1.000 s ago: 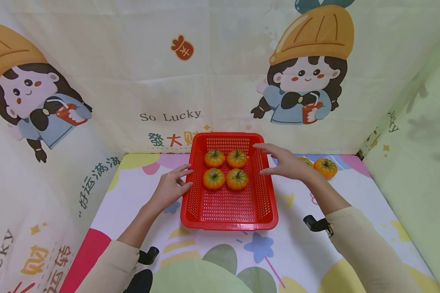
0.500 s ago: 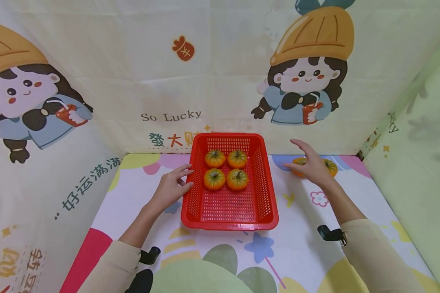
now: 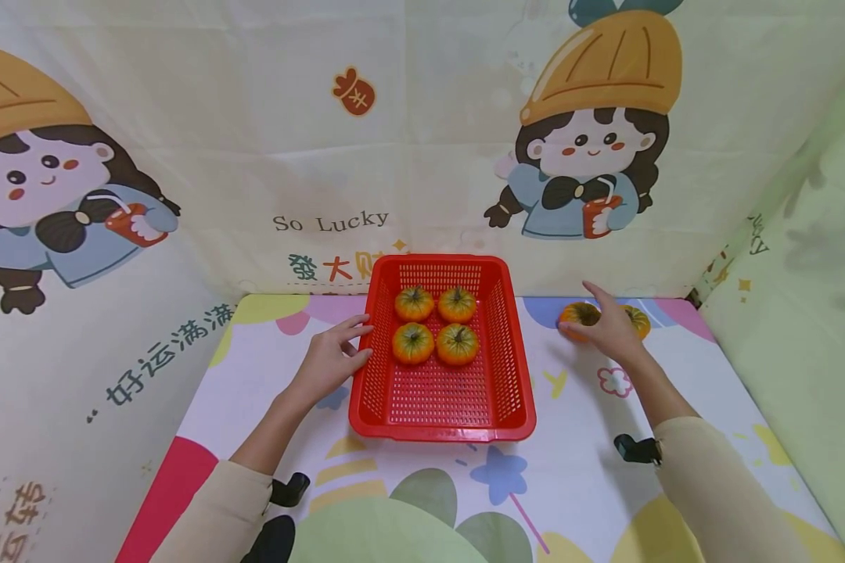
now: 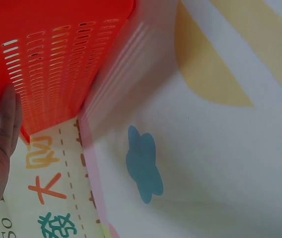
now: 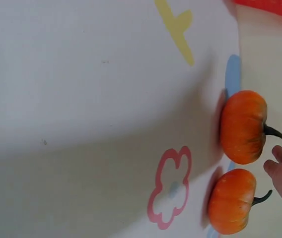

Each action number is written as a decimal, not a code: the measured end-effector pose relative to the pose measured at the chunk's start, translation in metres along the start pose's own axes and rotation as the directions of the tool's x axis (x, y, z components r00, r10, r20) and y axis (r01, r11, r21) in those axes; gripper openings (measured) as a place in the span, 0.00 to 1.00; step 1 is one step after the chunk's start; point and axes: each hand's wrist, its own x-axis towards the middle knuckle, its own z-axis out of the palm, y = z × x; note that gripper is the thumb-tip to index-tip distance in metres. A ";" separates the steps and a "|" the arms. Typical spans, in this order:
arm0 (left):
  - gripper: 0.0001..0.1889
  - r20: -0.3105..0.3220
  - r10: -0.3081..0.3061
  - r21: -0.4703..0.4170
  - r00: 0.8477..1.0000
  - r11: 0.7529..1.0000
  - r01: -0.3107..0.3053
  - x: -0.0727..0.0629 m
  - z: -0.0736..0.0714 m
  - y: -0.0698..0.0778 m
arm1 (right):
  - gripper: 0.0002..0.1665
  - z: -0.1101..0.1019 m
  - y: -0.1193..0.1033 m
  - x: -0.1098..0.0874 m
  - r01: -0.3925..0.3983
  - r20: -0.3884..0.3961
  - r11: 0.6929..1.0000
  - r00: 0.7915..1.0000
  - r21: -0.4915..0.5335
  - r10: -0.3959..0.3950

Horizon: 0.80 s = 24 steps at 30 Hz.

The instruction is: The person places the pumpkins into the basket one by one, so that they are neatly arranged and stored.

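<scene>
A red plastic basket [image 3: 444, 399] with slotted walls holds several small orange pumpkins [image 3: 457, 344] in its far half. My left hand [image 3: 329, 356] touches the basket's left rim, fingers nearly straight; the left wrist view shows them along the outer wall. Two more pumpkins stand side by side at the back right of the table. Fingers spread, my right hand [image 3: 614, 328] hovers over this pair, thumb and fingertips around the left pumpkin [image 5: 243, 127]. The other pumpkin [image 5: 232, 202] is partly hidden behind that hand in the head view.
A patterned cloth covers the table [image 3: 408, 516]. Cloth walls with printed cartoon figures enclose its back and sides, and the back wall [image 3: 436, 188] rises right behind the basket and the pumpkins.
My right hand has moved right from above the basket's right rim to the pumpkin pair, then come lower over the left one. The left hand and the basket stay put.
</scene>
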 end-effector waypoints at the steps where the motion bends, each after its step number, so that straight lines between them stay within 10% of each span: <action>1: 0.25 0.001 0.000 -0.002 1.000 1.000 0.000 0.000 0.000 0.000 | 0.63 0.001 0.002 0.001 -0.009 0.006 1.000 1.000 -0.002 0.009; 24: 0.25 0.000 -0.008 -0.020 1.000 1.000 0.008 0.000 0.001 -0.002 | 0.59 0.019 0.025 0.009 -0.053 0.010 0.998 0.999 -0.029 0.053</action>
